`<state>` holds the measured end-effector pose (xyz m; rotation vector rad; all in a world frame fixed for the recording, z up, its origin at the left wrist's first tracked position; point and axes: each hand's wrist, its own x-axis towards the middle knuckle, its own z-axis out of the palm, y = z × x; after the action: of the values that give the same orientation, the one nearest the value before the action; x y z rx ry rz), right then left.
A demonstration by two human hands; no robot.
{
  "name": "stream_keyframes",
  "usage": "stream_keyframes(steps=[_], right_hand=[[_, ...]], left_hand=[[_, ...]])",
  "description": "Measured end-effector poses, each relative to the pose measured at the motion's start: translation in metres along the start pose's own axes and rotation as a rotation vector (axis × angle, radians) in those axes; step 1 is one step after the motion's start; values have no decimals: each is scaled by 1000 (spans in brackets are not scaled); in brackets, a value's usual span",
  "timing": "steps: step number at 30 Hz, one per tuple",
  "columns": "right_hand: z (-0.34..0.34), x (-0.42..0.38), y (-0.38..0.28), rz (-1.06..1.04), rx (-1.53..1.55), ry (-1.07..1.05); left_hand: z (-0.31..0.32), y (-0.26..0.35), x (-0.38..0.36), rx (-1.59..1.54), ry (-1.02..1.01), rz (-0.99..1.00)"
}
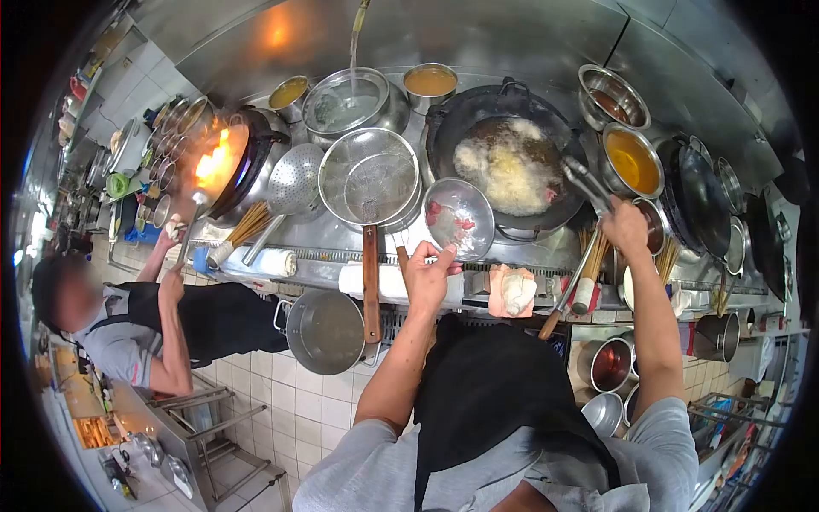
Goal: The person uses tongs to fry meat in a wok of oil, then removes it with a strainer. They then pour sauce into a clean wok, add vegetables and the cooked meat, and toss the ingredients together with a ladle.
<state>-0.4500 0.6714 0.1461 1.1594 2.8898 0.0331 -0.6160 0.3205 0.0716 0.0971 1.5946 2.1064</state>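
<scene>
My left hand [429, 277] grips the near edge of a small metal bowl [478, 232], which holds a few red pieces of what looks like raw meat [439, 213]. The bowl is tilted at the front left rim of a black wok [550, 115]. Pale foam bubbles over the frying food [503, 171] in the wok. My right hand [627, 229] is closed on metal tongs [589, 185], whose tips reach over the wok's right side near a reddish piece. Left of the bowl lies a wire strainer [368, 175] with a wooden handle.
Water runs into a pot [395, 115] behind the strainer. A bowl of yellow liquid [633, 162] stands right of the wok. At far left, a co-worker [128, 328] works at a flaming wok [256, 166]. Folded cloths [512, 292] lie on the front ledge.
</scene>
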Motion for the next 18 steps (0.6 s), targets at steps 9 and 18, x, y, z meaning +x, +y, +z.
stream_keyframes(steps=[9, 18], right_hand=[[-104, -70, -63, -500, 42, 62], [-79, -76, -84, -603, -49, 137]], left_hand=[[16, 4, -7, 100, -38, 17], [30, 5, -9, 111, -86, 4]])
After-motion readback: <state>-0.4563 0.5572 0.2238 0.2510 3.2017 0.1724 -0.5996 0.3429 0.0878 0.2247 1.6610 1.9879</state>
